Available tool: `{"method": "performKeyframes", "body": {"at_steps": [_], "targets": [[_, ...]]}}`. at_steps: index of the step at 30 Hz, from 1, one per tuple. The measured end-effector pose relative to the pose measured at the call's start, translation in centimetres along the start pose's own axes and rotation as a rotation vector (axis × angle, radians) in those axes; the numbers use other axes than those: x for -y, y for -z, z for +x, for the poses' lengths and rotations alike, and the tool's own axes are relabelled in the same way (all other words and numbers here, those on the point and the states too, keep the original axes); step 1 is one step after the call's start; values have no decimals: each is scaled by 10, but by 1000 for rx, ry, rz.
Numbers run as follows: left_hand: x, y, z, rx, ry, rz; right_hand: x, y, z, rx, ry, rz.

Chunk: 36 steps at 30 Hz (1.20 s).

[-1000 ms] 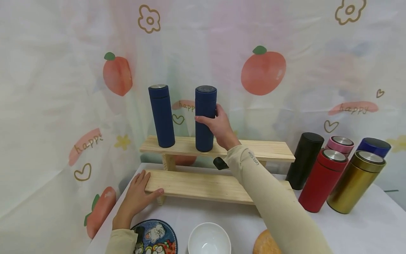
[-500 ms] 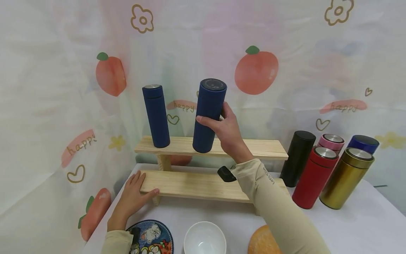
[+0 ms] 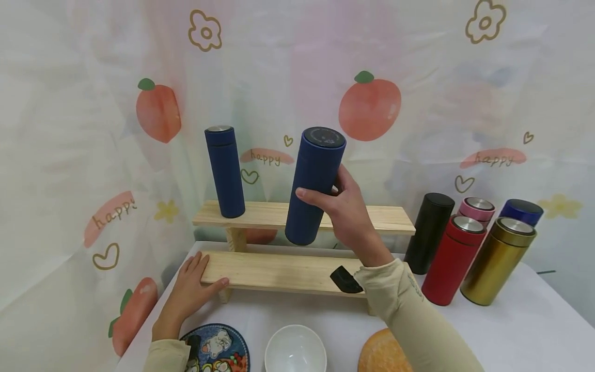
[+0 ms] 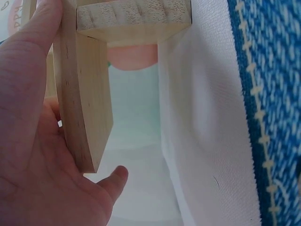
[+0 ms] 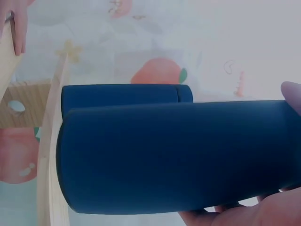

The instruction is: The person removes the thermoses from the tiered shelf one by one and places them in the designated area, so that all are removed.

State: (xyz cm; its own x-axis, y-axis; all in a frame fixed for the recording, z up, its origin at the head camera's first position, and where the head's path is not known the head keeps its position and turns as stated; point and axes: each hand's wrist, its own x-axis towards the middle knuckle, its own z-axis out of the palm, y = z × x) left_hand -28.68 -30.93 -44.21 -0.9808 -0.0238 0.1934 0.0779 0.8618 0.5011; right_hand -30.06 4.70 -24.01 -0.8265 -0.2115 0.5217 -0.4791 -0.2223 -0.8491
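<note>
Here, the person's right hand point(image 3: 347, 213) holds a blue flask point(image 3: 317, 170) in front of the upper shelf point(image 3: 265, 214), thumb and fingers curled round its sides, its top leaning right. The left hand point(image 3: 188, 290) rests on the lower shelf's point(image 3: 279, 271) left end, thumb spread from the fingers. A slimmer blue bottle point(image 3: 226, 175) stands on the upper shelf.
</note>
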Motion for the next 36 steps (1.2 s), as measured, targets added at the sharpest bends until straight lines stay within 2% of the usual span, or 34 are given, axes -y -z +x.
{"method": "performKeyframes", "body": {"at_steps": [14, 22, 36], "targets": [[0, 0, -2, -14, -15, -2, 0, 13, -27, 29, -67, 23], [-1, 1, -3, -4, -11, -7, -2, 21, -46, 7, -116, -16], [2, -3, -2, -24, -39, -4, -7, 40, -79, -26, -188, -78]]}}
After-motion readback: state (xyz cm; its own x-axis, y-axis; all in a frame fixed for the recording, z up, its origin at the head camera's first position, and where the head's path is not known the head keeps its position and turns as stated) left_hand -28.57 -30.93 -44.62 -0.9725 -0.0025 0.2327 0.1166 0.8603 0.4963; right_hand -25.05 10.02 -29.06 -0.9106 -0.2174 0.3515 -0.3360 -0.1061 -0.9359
